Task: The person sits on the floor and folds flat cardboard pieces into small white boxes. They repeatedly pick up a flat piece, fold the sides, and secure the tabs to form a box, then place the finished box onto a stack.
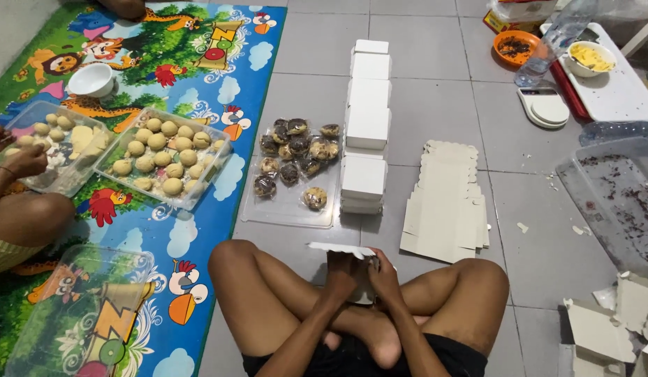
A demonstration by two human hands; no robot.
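Note:
I sit cross-legged on the tiled floor. My left hand point(343, 274) and my right hand point(384, 276) both grip a white cardboard box point(338, 249) that is partly folded, held low over my crossed legs. Just ahead to the right lies a stack of flat unfolded box blanks point(446, 202). A row of finished white boxes point(366, 115) runs away from me in the middle of the floor. Left of that row a clear tray point(289, 206) carries several chocolate-topped cookies point(296, 150).
On the colourful play mat point(198, 77) sit a clear tray of pale dough balls point(160, 153), a second tray point(55, 143) under another person's hands point(20, 159), a white bowl point(91, 78) and a clear lid point(79, 314). Right: a scale point(544, 106), bottle point(551, 42), bowls, crumb-strewn tray point(617, 195), torn cardboard point(610, 324).

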